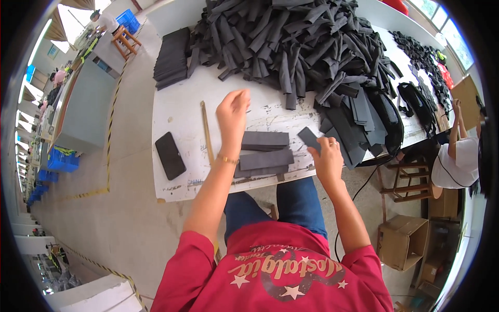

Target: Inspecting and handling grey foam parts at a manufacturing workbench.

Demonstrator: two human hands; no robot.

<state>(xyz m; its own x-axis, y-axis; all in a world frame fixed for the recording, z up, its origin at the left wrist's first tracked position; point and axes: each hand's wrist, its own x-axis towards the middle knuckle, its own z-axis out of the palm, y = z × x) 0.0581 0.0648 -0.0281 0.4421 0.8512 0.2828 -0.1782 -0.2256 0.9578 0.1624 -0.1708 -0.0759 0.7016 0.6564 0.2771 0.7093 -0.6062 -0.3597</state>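
My left hand [233, 113] is raised over the white table [179, 117], its fingers curled together, and no piece shows in them. Between the thumb and fingers of my right hand [329, 157] is a flat dark grey strip [310, 138], held at its near right end. Flat dark fabric pieces lie between my hands in two stacks: a far stack [266, 139] and a near stack [266, 161], whose top piece sits slightly askew. To the right of my right hand, larger flat dark panels [352, 143] overlap in a loose pile.
A big heap of folded dark strips [291, 44] covers the table's far side, beside a neat stack [172, 58]. A black phone [170, 156] and a wooden ruler [207, 130] lie at left. Black mesh piece [387, 117] at right; another person [457, 161] sits beyond.
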